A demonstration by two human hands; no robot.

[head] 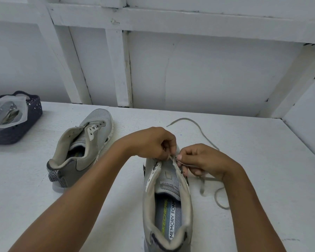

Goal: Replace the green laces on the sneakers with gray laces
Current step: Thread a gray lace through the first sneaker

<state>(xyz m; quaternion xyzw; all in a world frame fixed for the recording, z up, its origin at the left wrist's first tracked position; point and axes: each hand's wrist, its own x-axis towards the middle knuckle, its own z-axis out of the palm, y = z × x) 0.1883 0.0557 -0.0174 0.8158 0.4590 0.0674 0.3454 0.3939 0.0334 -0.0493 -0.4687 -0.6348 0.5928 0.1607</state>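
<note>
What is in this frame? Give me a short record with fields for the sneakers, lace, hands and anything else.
near sneaker: heel toward the camera, eyelets mostly unlaced
far sneaker: on the left, no lace, untouched
lace: gray, slack lying on the table to the right
left hand: fingers pinch the lace at the near sneaker's front eyelets
right hand: fingers pinch the lace beside it
basket: dark, far left, holds a bag
green laces: none visible

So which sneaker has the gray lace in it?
The nearer sneaker: the left hand and right hand pinch the gray lace at its eyelets. The far sneaker sits unlaced.
</note>
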